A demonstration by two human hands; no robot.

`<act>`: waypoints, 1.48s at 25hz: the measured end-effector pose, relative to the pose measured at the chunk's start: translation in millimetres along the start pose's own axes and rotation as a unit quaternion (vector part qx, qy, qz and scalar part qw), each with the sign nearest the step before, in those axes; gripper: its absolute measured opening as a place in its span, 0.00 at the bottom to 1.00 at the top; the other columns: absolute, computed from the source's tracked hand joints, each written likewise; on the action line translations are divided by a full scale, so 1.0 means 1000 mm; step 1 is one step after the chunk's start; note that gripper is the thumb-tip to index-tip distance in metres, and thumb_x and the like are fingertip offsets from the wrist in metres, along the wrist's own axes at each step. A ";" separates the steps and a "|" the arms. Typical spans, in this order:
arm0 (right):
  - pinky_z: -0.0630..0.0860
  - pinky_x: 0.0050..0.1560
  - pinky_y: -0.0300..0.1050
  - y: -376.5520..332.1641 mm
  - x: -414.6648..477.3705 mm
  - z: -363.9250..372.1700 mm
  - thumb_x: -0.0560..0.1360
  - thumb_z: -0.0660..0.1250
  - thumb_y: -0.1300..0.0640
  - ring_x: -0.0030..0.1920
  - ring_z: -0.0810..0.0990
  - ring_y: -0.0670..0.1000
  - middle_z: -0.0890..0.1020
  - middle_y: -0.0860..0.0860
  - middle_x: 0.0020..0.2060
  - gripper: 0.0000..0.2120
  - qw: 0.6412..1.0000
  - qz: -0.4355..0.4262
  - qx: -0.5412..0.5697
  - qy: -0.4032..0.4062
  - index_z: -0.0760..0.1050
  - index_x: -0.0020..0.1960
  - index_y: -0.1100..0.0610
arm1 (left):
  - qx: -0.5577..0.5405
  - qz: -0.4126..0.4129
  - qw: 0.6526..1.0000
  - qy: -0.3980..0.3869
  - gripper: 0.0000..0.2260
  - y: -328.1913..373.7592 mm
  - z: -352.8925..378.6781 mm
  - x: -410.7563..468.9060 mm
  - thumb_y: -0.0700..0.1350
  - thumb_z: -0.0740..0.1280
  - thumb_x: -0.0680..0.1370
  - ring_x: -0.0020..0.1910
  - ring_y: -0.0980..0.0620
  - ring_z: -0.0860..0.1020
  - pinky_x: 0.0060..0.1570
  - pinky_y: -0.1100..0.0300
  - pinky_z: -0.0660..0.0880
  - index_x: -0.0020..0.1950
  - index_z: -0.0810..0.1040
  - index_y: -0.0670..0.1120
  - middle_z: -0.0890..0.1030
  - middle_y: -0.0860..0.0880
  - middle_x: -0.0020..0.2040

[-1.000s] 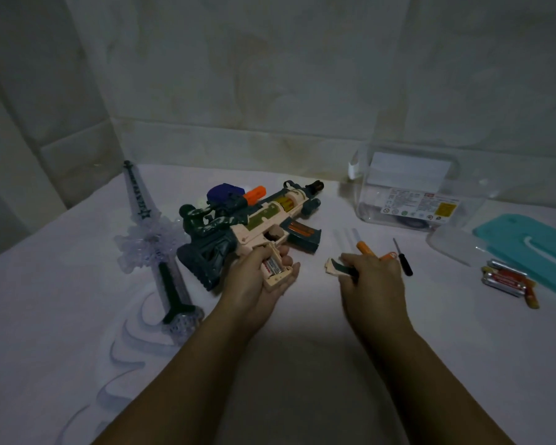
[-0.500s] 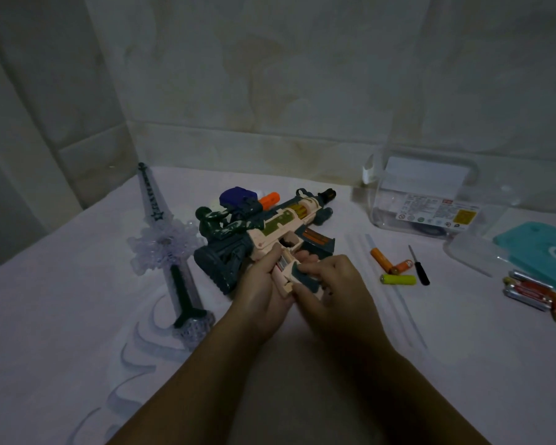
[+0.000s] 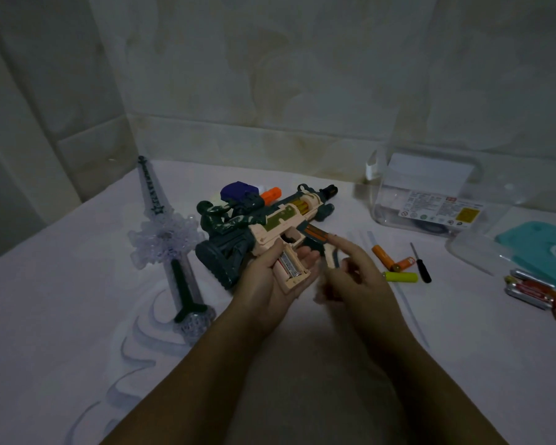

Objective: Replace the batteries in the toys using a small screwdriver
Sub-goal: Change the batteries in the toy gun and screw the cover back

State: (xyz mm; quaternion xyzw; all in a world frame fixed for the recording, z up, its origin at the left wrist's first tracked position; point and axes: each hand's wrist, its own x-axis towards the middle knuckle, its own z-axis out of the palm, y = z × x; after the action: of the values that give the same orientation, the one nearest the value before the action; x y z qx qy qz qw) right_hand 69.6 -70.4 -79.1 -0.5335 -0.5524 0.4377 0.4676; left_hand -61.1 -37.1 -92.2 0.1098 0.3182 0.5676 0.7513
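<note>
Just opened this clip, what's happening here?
A person grips the handle of a beige and dark green plastic toy gun in the left hand; its battery compartment is open, with batteries seated inside. The right hand pinches the small beige and green compartment cover just beside the opening. The small black-handled screwdriver lies untouched on the white table next to loose orange and yellow batteries.

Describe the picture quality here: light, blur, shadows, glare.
Head view: dim overall, colours muted; the right hand is smeared with blur at its curled fingers, as is the battery cover it pinches; the left hand and the toy gun grip it holds are sharp; a soft shadow lies on the table between the forearms; a pale glint sits on the clear box at its left corner.
</note>
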 end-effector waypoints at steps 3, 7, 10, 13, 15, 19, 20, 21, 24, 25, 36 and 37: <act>0.78 0.44 0.50 0.002 0.000 -0.005 0.75 0.65 0.56 0.44 0.79 0.57 0.81 0.57 0.44 0.15 0.988 0.060 0.137 -0.046 0.73 0.62 0.48 | -0.001 -0.003 1.000 0.004 0.16 0.001 0.000 0.000 0.46 0.58 0.84 0.51 0.43 0.83 0.51 0.46 0.79 0.71 0.71 0.45 0.84 0.39 0.51; 0.77 0.42 0.51 0.003 0.004 -0.011 0.75 0.63 0.55 0.46 0.81 0.59 0.83 0.60 0.49 0.19 0.942 0.100 0.308 -0.094 0.70 0.65 0.55 | 0.024 0.001 1.000 0.001 0.13 0.002 0.003 -0.002 0.46 0.57 0.84 0.50 0.44 0.82 0.55 0.48 0.77 0.65 0.73 0.44 0.83 0.40 0.48; 0.78 0.41 0.48 0.004 0.005 -0.014 0.76 0.61 0.53 0.44 0.82 0.56 0.82 0.61 0.51 0.19 0.925 0.117 0.346 -0.109 0.71 0.64 0.60 | 0.025 0.001 1.000 0.001 0.11 0.001 0.003 0.000 0.45 0.57 0.84 0.57 0.41 0.80 0.61 0.45 0.73 0.63 0.74 0.44 0.83 0.38 0.54; 0.77 0.41 0.45 0.006 0.001 -0.008 0.77 0.62 0.55 0.44 0.81 0.54 0.83 0.57 0.47 0.11 0.973 0.064 0.210 -0.071 0.76 0.57 0.56 | 0.016 0.005 1.000 -0.010 0.12 0.002 0.000 0.001 0.45 0.57 0.84 0.59 0.41 0.80 0.62 0.44 0.75 0.64 0.75 0.44 0.84 0.38 0.55; 0.74 0.42 0.37 0.010 0.000 0.000 0.75 0.65 0.55 0.44 0.79 0.44 0.80 0.48 0.43 0.06 0.998 -0.028 -0.052 -0.001 0.77 0.52 0.51 | 0.011 0.001 1.000 -0.010 0.11 0.003 0.001 0.000 0.46 0.57 0.84 0.50 0.43 0.83 0.53 0.46 0.79 0.59 0.77 0.43 0.85 0.40 0.45; 0.64 0.39 0.28 0.015 -0.001 0.017 0.73 0.67 0.49 0.43 0.69 0.35 0.71 0.43 0.46 0.12 0.940 -0.148 -0.307 0.019 0.77 0.56 0.49 | 0.002 -0.015 1.000 -0.003 0.14 0.002 0.001 -0.003 0.47 0.57 0.84 0.51 0.43 0.81 0.53 0.48 0.76 0.53 0.78 0.39 0.85 0.39 0.42; 0.64 0.39 0.27 0.016 -0.002 0.018 0.73 0.67 0.48 0.43 0.68 0.34 0.70 0.43 0.47 0.13 0.934 -0.157 -0.320 0.025 0.76 0.57 0.49 | 0.000 -0.016 1.000 -0.009 0.14 0.003 0.000 -0.002 0.47 0.57 0.84 0.52 0.43 0.81 0.54 0.48 0.76 0.55 0.78 0.39 0.85 0.39 0.43; 0.65 0.39 0.26 0.016 -0.002 0.019 0.73 0.67 0.47 0.43 0.67 0.33 0.70 0.43 0.47 0.14 0.929 -0.168 -0.328 0.033 0.76 0.57 0.49 | -0.002 -0.016 1.000 -0.016 0.15 0.003 -0.001 -0.002 0.48 0.57 0.84 0.53 0.43 0.81 0.56 0.47 0.76 0.57 0.77 0.39 0.85 0.38 0.46; 0.67 0.39 0.25 0.017 -0.005 0.022 0.73 0.67 0.47 0.42 0.68 0.33 0.69 0.44 0.46 0.13 0.924 -0.184 -0.332 0.050 0.77 0.56 0.51 | 0.002 -0.011 1.000 -0.017 0.15 0.003 -0.003 0.001 0.48 0.56 0.84 0.54 0.43 0.81 0.57 0.48 0.76 0.61 0.76 0.40 0.83 0.39 0.52; 0.67 0.37 0.26 0.016 -0.006 0.023 0.73 0.67 0.48 0.41 0.68 0.34 0.69 0.44 0.46 0.13 0.922 -0.183 -0.337 0.052 0.77 0.56 0.51 | 0.006 -0.006 1.000 -0.012 0.14 0.002 -0.002 0.001 0.48 0.56 0.84 0.52 0.44 0.82 0.54 0.49 0.77 0.59 0.77 0.40 0.83 0.39 0.49; 0.67 0.43 0.28 0.006 0.008 -0.007 0.78 0.61 0.52 0.47 0.70 0.40 0.69 0.44 0.49 0.20 0.946 -0.054 -0.269 -0.175 0.63 0.66 0.36 | 0.000 0.001 1.000 0.000 0.25 0.003 -0.004 0.006 0.61 0.58 0.81 0.50 0.43 0.84 0.55 0.46 0.78 0.65 0.77 0.42 0.84 0.39 0.48; 0.66 0.43 0.30 0.008 0.011 -0.007 0.78 0.61 0.52 0.46 0.71 0.41 0.70 0.44 0.49 0.19 0.946 -0.060 -0.271 -0.167 0.63 0.66 0.35 | 0.010 0.006 1.000 -0.005 0.27 0.002 -0.006 0.008 0.64 0.57 0.80 0.50 0.43 0.84 0.55 0.45 0.79 0.65 0.77 0.43 0.83 0.39 0.49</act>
State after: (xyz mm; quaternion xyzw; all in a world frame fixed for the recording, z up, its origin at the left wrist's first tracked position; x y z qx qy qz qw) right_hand 78.0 -59.5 -85.6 -0.5251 -0.7512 0.3261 0.2318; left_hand -65.0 -30.2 -98.3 0.1217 0.3194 0.5682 0.7485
